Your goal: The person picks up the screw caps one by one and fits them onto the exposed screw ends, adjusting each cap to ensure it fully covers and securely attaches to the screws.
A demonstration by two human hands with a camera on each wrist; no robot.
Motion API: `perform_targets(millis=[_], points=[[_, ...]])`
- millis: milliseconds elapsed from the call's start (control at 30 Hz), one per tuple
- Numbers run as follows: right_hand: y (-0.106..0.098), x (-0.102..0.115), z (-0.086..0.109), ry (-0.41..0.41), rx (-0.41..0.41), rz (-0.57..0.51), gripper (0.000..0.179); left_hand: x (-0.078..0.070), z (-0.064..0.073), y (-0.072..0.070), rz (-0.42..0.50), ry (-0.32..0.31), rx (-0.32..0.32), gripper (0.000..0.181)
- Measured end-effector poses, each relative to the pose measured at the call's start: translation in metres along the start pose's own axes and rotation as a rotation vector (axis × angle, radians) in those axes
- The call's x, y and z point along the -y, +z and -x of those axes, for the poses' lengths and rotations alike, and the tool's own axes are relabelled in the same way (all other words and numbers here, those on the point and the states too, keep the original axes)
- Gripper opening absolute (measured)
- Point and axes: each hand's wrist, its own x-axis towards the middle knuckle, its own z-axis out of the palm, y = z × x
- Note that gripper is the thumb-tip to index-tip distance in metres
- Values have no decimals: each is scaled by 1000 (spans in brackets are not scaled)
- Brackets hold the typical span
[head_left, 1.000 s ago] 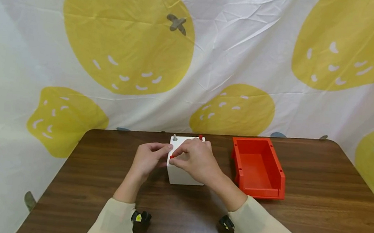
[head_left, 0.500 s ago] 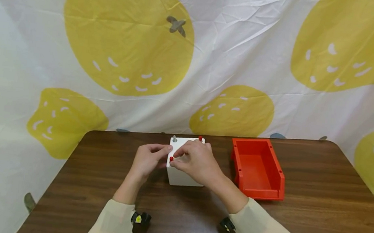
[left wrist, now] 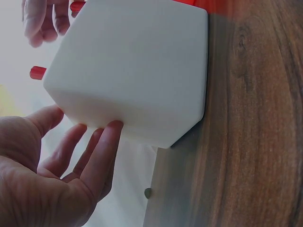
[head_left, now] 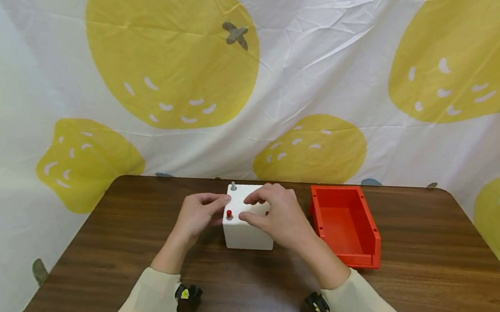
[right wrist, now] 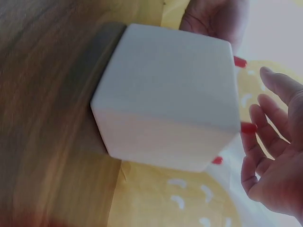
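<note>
A white block (head_left: 247, 235) stands on the brown table (head_left: 428, 258). A short red peg (head_left: 229, 214) sticks up at its front left corner and a grey peg (head_left: 233, 186) at its back left. My left hand (head_left: 197, 214) rests with straight fingers against the block's left side (left wrist: 137, 66). My right hand (head_left: 280, 213) hovers over the right part of the top, fingers relaxed and holding nothing. In the right wrist view its fingers (right wrist: 274, 156) lie spread beside a red peg (right wrist: 248, 127) standing out of the block (right wrist: 170, 94).
An empty red plastic bin (head_left: 344, 226) sits just right of the block, close to my right wrist. A white cloth with yellow fruit prints (head_left: 169, 49) hangs behind the table's far edge. Bare wood stretches to the left and front.
My right hand has let go of the front-left red peg and moved right across the block's top; that peg now stands uncovered. The left hand has stayed on the block's side.
</note>
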Motion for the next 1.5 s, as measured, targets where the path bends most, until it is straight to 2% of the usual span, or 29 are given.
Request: perform_targets(millis=[167,433,867,1033,1200,1500], points=[[-16,-6,5,3,-29,-54,28,0,0,0,-29,-12,-5,39],[-43,-16,18,135,-34,-98,28,-1,2,0,-40,-18,-6,39],[-78,-37,34,265,-23,-41,25,-2,2,0,-36,-31,-11,39],[-87,-46,40,271,-27,27,21,-3,3,0,-28,-34,-6,38],[-97,-57,46,289,9,76,24,-3,3,0,-29,-32,-4,39],[-103,-80,52,299,127,140,37,-2,2,0,-36,-23,-4,39]])
